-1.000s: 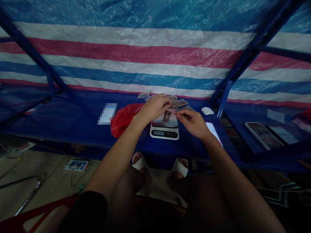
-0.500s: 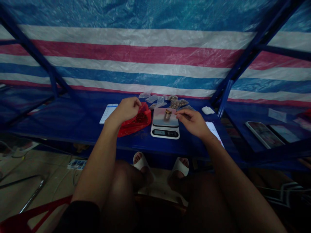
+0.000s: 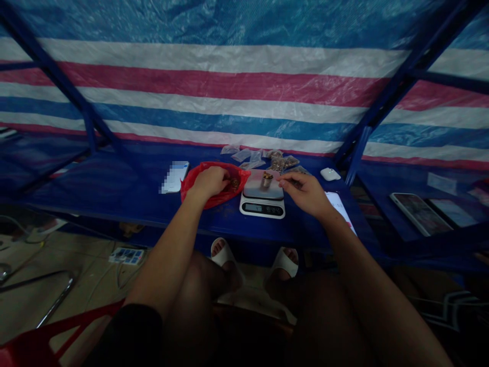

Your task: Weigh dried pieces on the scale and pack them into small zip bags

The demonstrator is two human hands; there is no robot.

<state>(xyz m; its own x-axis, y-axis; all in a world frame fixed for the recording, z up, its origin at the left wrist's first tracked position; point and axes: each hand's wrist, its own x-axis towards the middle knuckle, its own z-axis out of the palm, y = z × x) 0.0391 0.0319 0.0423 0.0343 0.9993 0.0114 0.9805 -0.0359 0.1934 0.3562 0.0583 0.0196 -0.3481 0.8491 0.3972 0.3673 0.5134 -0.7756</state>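
Note:
My left hand (image 3: 211, 182) reaches into an open red plastic bag (image 3: 198, 167). Its fingers curl down at small brown, metallic-looking pieces (image 3: 234, 183); whether it grips any is hidden. To the right stands a white kitchen scale (image 3: 246, 210) with a lit display. On its plate a small metal cup (image 3: 267, 182) is heaped with golden-brown pieces. My right hand (image 3: 303, 191) hovers by the plate's right edge, thumb and forefinger pinched near the cup. Something dark shows under its fingers, too small to name.
Clear zip bags (image 3: 252, 159) and filled bags of small parts (image 3: 278, 162) lie behind the scale. One phone (image 3: 176, 177) lies left of the red bag, another (image 3: 340, 209) beside my right wrist. A white earbud case (image 3: 330, 174) sits near a blue metal post (image 3: 357, 155).
My left hand has gone down into the red bag, which now spreads wider. My right hand keeps its pinch beside the cup. The whole view has shifted slightly.

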